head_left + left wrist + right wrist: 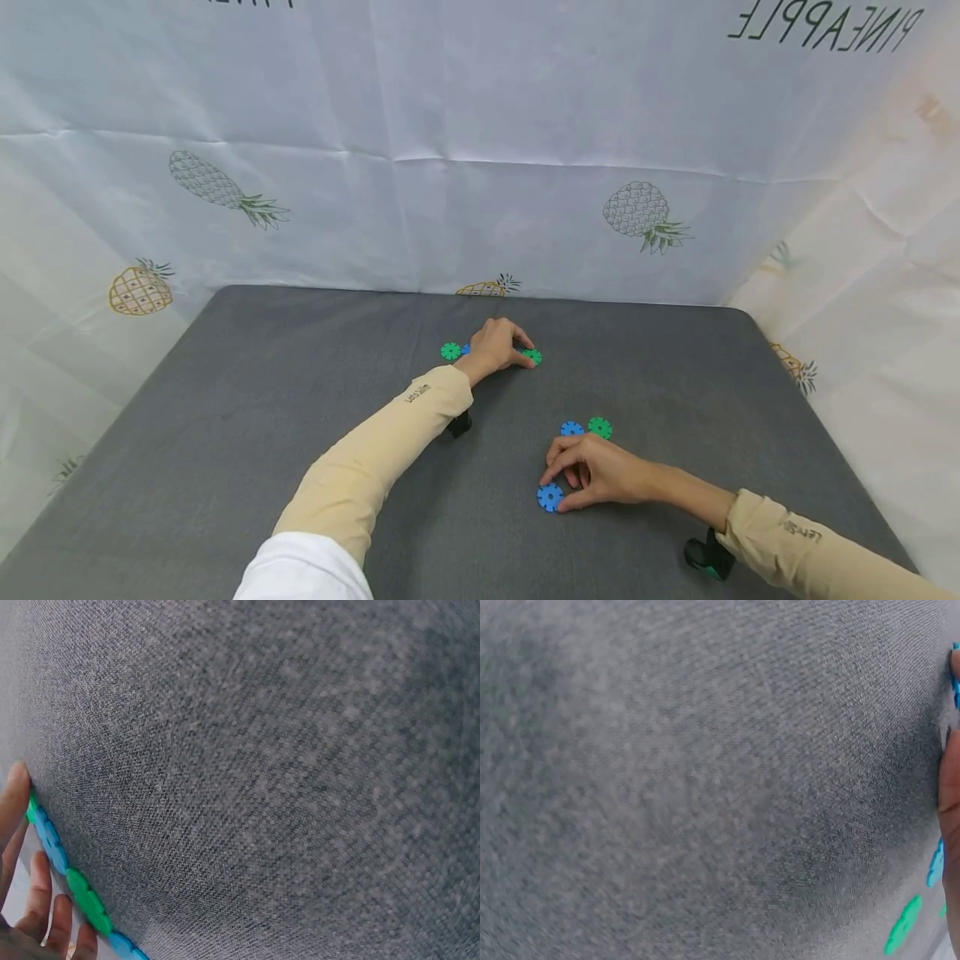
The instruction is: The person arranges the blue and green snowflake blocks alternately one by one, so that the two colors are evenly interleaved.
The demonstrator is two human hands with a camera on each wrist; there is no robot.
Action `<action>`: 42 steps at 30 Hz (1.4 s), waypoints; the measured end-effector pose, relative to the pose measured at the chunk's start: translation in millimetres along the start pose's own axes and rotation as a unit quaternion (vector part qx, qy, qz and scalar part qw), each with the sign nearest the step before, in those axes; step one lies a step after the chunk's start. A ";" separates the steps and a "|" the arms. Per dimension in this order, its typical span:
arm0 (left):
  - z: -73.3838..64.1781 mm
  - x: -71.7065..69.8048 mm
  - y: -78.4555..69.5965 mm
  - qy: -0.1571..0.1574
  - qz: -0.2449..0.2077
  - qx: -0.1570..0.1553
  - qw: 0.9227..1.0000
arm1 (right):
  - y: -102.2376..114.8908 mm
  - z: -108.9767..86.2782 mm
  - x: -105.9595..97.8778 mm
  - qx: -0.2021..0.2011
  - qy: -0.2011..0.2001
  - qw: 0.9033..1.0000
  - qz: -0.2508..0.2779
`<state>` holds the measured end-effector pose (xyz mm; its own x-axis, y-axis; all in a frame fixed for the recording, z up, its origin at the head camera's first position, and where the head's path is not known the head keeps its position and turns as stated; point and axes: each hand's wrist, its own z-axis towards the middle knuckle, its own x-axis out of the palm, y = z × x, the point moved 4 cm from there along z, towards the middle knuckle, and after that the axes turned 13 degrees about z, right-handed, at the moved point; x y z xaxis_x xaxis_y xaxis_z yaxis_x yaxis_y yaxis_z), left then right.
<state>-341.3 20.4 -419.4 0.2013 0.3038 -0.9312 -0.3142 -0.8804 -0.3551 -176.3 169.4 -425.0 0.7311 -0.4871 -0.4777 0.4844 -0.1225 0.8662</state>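
Note:
Toward the back of the table, my left hand (493,343) pinches a green notched disc (532,357) between thumb and index finger. That disc lies at the right end of a row. Most of the row is hidden behind the hand, but a blue disc (51,840) and a second green disc (88,901) show in the left wrist view. Nearer the front, my right hand (600,471) holds a single blue notched disc (550,497) by its edges, thumb below and index finger above. Just behind its knuckles lie another blue disc (572,428) and a green disc (600,427), side by side.
One more green disc (450,351) marks the row's left end. A grey cloth covers the table (225,450). White pineapple-print curtain (450,217) hangs along the back and sides. Black wrist camera (708,557) sits under the right sleeve.

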 end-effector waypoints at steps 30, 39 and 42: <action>-2.4 -0.2 -0.2 -0.008 -0.001 0.001 1.000 | -9.2 -15.6 -36.4 0.078 -0.119 0.986 0.083; -4.5 -1.2 -1.6 -0.009 -0.002 -0.001 1.000 | -14.9 -19.5 -57.7 0.069 -0.147 0.986 0.048; -5.4 -2.4 -2.1 -0.007 -0.004 0.000 1.000 | -19.1 -19.4 -63.4 0.074 -0.155 0.984 0.046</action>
<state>-336.1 19.5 -416.0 0.1902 0.3155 -0.9297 -0.3127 -0.8782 -0.3620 -222.6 219.4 -414.1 0.5759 -0.7398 -0.3479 0.3305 -0.1786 0.9268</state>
